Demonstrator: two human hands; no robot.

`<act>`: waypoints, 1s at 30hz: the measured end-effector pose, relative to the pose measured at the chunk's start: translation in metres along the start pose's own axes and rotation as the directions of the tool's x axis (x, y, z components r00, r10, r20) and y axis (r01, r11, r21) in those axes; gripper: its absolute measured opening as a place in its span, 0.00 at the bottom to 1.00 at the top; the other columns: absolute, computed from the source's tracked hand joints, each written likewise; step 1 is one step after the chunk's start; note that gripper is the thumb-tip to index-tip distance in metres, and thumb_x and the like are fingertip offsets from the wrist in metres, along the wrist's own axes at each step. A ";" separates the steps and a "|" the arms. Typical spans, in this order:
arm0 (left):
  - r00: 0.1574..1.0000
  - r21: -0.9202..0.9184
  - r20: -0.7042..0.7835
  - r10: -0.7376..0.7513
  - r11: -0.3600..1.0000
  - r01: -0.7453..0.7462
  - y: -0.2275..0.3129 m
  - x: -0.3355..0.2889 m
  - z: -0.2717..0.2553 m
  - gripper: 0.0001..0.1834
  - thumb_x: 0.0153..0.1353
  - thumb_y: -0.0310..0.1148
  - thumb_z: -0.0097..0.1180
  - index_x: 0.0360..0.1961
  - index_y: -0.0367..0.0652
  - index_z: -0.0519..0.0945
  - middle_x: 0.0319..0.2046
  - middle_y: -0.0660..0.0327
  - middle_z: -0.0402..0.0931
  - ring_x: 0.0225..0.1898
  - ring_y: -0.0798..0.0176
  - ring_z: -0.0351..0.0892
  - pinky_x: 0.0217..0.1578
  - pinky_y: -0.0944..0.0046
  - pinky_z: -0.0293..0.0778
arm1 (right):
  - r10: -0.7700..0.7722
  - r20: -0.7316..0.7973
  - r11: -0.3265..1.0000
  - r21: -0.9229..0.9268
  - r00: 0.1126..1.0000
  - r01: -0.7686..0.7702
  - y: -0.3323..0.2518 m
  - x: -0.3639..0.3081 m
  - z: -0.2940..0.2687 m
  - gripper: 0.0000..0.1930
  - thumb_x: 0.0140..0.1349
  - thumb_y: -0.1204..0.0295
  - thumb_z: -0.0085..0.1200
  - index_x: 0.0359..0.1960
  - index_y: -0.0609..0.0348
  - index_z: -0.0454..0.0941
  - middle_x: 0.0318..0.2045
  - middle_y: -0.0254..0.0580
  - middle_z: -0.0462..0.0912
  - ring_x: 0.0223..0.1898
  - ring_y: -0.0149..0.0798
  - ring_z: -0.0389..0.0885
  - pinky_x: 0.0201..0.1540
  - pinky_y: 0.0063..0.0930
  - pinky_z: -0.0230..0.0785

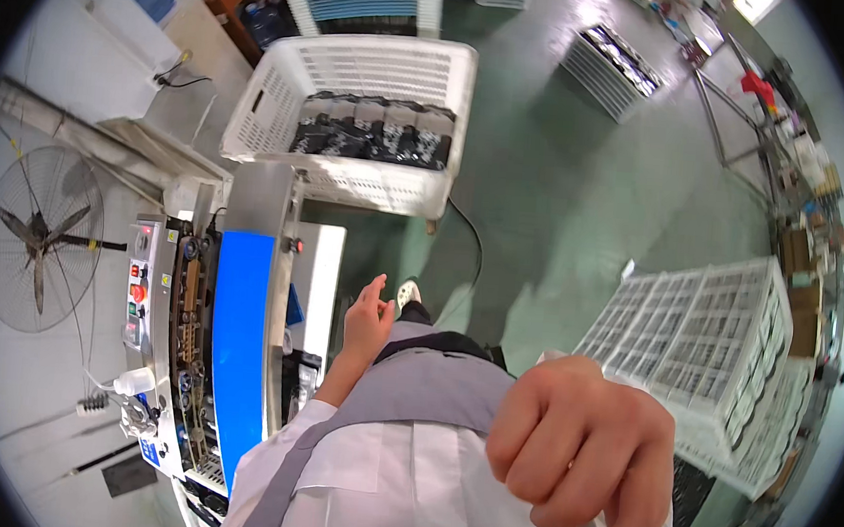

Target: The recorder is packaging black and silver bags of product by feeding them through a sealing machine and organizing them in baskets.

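Note:
My right hand (585,451) is raised close in front of my chest at the lower right, its fingers curled into a loose fist. Nothing sticks out of it, though the palm side is hidden. Lower, at my left side, my left hand (369,321) hangs with its fingers stretched and slightly apart, holding nothing. It is nearest to a long machine with a blue top panel (241,339) and does not appear to touch it. Beyond that hand stands a large white plastic crate (350,177) with several dark, clear-topped packs (378,128) inside.
On the left, the machine's control panel (138,288) has buttons beside a wall fan (41,227). White crates (672,330) are stacked at the right. Farther off, a filled grey crate (606,76) stands on the green floor (535,183). A black cable (480,238) runs across the floor.

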State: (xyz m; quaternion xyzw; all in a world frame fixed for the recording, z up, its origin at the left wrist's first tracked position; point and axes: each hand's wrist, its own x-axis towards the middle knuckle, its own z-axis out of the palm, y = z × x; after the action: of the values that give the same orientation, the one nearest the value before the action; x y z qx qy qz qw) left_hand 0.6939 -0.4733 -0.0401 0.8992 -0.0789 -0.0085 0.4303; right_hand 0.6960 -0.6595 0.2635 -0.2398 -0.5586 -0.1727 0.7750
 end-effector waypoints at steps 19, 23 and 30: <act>0.990 0.360 -0.133 0.048 0.933 0.004 -0.094 0.318 0.004 0.15 0.51 0.25 0.54 0.42 0.34 0.72 0.51 0.47 0.66 0.54 0.44 0.65 0.52 0.51 0.67 | 0.571 -0.778 -0.094 0.256 -0.262 -0.962 0.309 -0.236 -0.393 0.14 0.63 0.65 0.50 0.47 0.58 0.73 0.27 0.32 0.76 0.26 0.23 0.71 0.28 0.19 0.66; 0.976 0.483 -0.143 -0.162 0.850 0.211 -0.132 0.325 0.005 0.14 0.53 0.29 0.52 0.41 0.37 0.73 0.52 0.50 0.66 0.56 0.47 0.64 0.49 0.50 0.70 | 0.610 -0.708 -0.511 -0.008 -0.355 -0.860 0.390 -0.338 -0.441 0.23 0.55 0.60 0.59 0.48 0.62 0.74 0.35 0.39 0.80 0.37 0.33 0.78 0.37 0.29 0.71; 0.956 0.412 -0.211 -0.203 0.869 0.275 -0.116 0.332 0.008 0.12 0.49 0.31 0.56 0.36 0.39 0.76 0.47 0.53 0.72 0.49 0.52 0.72 0.40 0.57 0.77 | 0.808 -0.521 -0.584 -0.643 -0.277 -0.496 0.501 -0.379 -0.519 0.31 0.53 0.52 0.58 0.54 0.62 0.70 0.50 0.50 0.75 0.52 0.50 0.73 0.53 0.40 0.66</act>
State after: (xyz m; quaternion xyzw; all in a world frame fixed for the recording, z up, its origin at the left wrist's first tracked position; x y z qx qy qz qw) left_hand 1.0371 -0.4575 -0.1179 0.9730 0.0684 0.0289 0.2184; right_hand 1.2508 -0.5391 -0.3214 -0.9009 -0.1128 0.3330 0.2543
